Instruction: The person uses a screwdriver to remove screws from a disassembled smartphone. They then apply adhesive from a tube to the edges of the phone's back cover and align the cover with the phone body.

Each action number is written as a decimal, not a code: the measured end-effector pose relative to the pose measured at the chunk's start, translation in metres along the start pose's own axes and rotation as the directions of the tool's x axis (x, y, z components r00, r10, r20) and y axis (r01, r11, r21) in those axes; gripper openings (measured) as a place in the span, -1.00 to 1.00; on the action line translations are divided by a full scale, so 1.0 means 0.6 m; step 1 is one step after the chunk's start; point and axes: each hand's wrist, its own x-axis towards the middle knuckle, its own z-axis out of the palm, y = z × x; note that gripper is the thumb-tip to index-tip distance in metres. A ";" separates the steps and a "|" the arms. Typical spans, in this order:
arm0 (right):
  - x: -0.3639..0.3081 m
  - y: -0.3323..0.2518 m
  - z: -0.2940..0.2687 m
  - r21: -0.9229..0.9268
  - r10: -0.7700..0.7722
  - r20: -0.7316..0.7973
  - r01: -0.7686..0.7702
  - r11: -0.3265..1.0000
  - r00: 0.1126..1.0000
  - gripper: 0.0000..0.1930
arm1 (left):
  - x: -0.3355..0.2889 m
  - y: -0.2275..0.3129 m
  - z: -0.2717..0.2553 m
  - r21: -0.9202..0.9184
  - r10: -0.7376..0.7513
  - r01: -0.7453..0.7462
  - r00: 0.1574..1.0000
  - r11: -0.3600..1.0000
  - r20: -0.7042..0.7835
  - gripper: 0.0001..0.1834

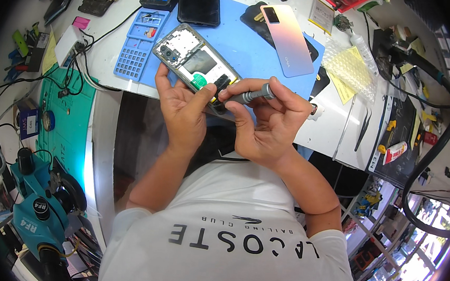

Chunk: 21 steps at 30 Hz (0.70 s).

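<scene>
My left hand [182, 116] is closed around the lower left side of an opened smartphone [182, 47], holding it tilted above the mat's near edge. Its back is off, so the board, the camera lenses, a dark battery area and a green sticker show. In my right hand [271, 125] a grey pen-shaped screwdriver [253, 95] is pinched, pointing at the phone's lower end; its tip is hidden by fingers and a black part. Beyond the hands, a pink-gold phone back cover [290, 45] lies partly over a dark phone-shaped panel [253, 16].
Under these lies a blue mat [227, 51] with a blue parts tray [131, 62] and black phone [199, 2]. Bubble wrap [352, 71] and tweezers [363, 130] are at right, near a thick black hose [417, 182]. At left stands a turquoise microscope [39, 215].
</scene>
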 end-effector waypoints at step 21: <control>-0.003 0.004 0.010 0.021 -0.024 -0.005 0.024 0.999 1.000 -0.21 | 0.002 -0.006 0.001 0.024 0.045 -0.044 0.999 0.999 -0.028 -0.14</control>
